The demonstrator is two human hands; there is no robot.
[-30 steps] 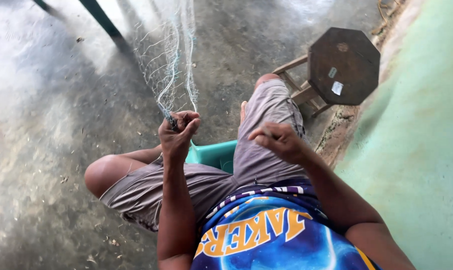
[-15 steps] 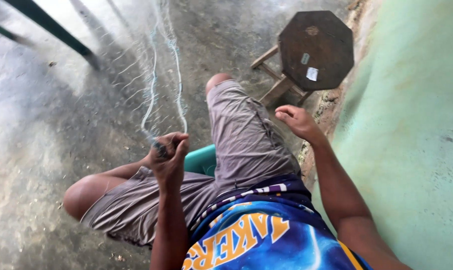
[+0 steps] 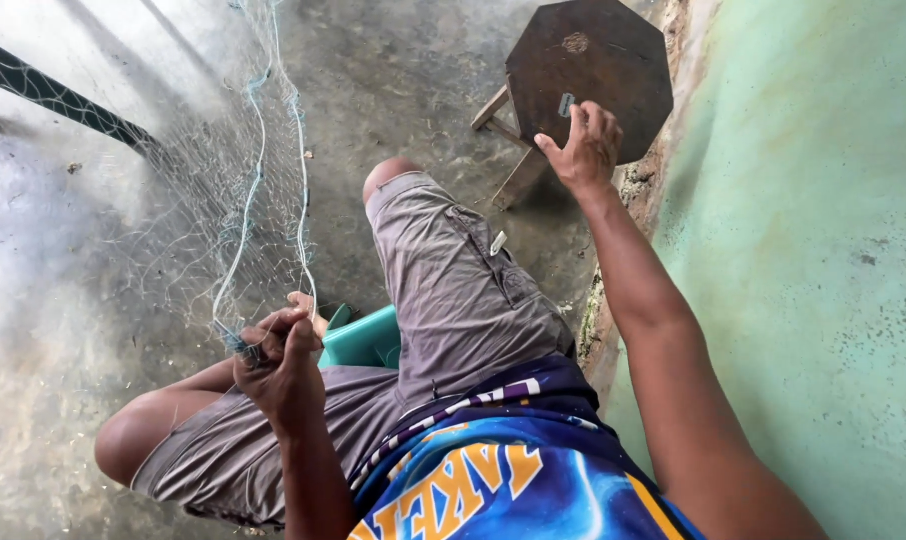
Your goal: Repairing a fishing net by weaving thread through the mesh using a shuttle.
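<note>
My left hand [image 3: 278, 358] is closed around the bunched edge cord of a thin fishing net [image 3: 223, 190], which stretches up and away to the upper left. My right hand [image 3: 583, 150] is stretched out over a dark octagonal wooden stool [image 3: 613, 50], fingertips touching a small pale flat object [image 3: 566, 104] on its top. Whether the fingers grip that object I cannot tell. I sit on a teal plastic seat [image 3: 368, 340], in grey shorts and a blue jersey.
A pale green wall [image 3: 823, 250] runs along the right, with a rough crumbling base. The grey concrete floor [image 3: 73, 250] spreads to the left. A dark green bar [image 3: 63, 100] crosses the upper left behind the net.
My right hand left the net near my left hand and reached out to the stool top. My left hand stayed closed on the net cord.
</note>
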